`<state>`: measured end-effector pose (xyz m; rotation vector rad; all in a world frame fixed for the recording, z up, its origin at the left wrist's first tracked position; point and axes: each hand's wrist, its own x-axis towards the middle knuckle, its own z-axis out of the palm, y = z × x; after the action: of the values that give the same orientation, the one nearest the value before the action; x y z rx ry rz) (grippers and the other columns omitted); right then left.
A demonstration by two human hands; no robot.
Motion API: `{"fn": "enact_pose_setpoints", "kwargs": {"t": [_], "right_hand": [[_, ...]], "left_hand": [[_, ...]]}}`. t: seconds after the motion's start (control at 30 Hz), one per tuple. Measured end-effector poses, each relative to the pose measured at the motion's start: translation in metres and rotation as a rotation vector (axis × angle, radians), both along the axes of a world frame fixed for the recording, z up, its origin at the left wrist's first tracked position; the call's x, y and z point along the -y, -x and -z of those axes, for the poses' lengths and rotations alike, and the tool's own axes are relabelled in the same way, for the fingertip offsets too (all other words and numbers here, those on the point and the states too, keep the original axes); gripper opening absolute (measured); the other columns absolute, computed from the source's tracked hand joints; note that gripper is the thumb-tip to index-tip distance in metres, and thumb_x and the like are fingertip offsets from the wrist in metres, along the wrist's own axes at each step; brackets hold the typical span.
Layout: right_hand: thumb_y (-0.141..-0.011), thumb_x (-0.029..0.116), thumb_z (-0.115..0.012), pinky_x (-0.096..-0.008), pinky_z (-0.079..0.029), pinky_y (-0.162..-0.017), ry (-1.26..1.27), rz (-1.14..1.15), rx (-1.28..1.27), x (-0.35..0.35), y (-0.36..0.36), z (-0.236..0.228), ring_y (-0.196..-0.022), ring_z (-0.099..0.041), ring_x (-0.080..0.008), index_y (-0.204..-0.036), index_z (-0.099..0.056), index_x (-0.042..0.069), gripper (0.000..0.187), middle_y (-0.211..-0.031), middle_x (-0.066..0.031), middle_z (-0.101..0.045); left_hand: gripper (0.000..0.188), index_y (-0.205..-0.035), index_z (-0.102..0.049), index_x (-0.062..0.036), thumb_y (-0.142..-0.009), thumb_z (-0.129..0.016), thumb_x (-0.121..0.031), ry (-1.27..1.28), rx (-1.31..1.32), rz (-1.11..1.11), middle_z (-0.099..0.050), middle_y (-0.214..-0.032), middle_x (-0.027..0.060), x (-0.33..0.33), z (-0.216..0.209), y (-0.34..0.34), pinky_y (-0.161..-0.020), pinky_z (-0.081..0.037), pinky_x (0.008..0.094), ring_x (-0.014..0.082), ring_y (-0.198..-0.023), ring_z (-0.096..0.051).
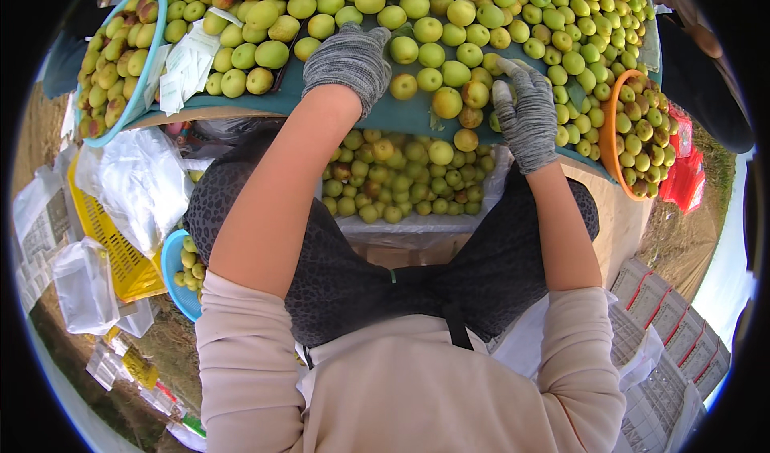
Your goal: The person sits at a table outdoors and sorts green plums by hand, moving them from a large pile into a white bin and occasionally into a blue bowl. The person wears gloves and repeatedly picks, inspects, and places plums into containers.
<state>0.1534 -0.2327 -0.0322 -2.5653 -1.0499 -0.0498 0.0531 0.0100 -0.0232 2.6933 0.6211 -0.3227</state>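
Observation:
Many round green fruits [455,73], plum-like and some with brown-red patches, lie spread over a table with a dark green cloth [413,114]. My left hand [350,61], in a grey knit glove, reaches over the near edge of the pile, its back toward me. Its fingers touch or rest among the fruits, and whether they hold one is hidden. My right hand [527,117], gloved the same way, is beside the fruits at the table's edge, fingers apart and slightly bent, with nothing seen in them. Below the edge, a lined crate [401,222] of fruits stands between my knees.
A blue-rimmed basket [159,32] of browner fruits is at the left, an orange-rimmed one [607,136] at the right. White paper slips [188,68] lie by the left basket. A yellow crate [104,228], plastic bags [140,180] and stacked grey boxes [670,316] surround me.

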Motion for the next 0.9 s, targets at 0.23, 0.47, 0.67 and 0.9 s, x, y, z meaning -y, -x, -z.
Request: {"fn": "enact_pose_setpoints", "kwargs": {"t": [0.23, 0.47, 0.67, 0.9], "right_hand": [[-0.079, 0.034, -0.067, -0.0498, -0.041, -0.097, 0.149, -0.229, 0.163, -0.046, 0.037, 0.0, -0.118, -0.051, -0.0341, -0.114, -0.065, 0.017, 0.039, -0.129, -0.011, -0.053], [-0.077, 0.033, -0.07, -0.0475, -0.038, -0.1, 0.22, -0.199, -0.099, -0.021, 0.054, -0.006, -0.119, -0.048, -0.0325, -0.114, -0.064, 0.014, 0.041, -0.123, -0.0114, -0.054], [-0.078, 0.03, -0.067, -0.0462, -0.037, -0.103, 0.176, -0.28, 0.144, 0.002, 0.099, 0.019, -0.119, -0.047, -0.0325, -0.119, -0.059, 0.013, 0.045, -0.124, -0.0128, -0.052], [-0.085, 0.023, -0.059, -0.0446, -0.048, -0.087, 0.683, -0.167, -0.387, 0.023, 0.16, 0.063, -0.101, -0.06, -0.0313, -0.114, -0.059, 0.008, 0.033, -0.113, -0.0152, -0.058]], "left_hand": [[0.048, -0.131, -0.051, -0.0147, -0.087, -0.062, -0.028, 0.26, -0.122, 0.194, -0.059, -0.125, 0.0145, 0.013, -0.007, 0.003, -0.092, -0.051, 0.0418, 0.0299, -0.113, -0.06], [0.036, -0.117, -0.062, -0.0111, -0.085, -0.065, -0.027, 0.252, -0.128, 0.124, -0.064, -0.111, 0.0143, 0.008, -0.034, 0.018, -0.092, -0.049, 0.0397, 0.0305, -0.105, -0.062], [0.043, -0.124, -0.06, -0.0133, -0.088, -0.06, -0.037, 0.043, -0.004, 0.027, -0.065, -0.113, 0.0129, 0.005, -0.04, 0.035, -0.095, -0.048, 0.0382, 0.028, -0.106, -0.062], [0.051, -0.125, -0.059, -0.0125, -0.088, -0.062, -0.046, 0.022, 0.252, -0.182, -0.067, -0.111, 0.0129, -0.008, -0.04, 0.078, -0.093, -0.049, 0.0377, 0.0262, -0.102, -0.065]]}}
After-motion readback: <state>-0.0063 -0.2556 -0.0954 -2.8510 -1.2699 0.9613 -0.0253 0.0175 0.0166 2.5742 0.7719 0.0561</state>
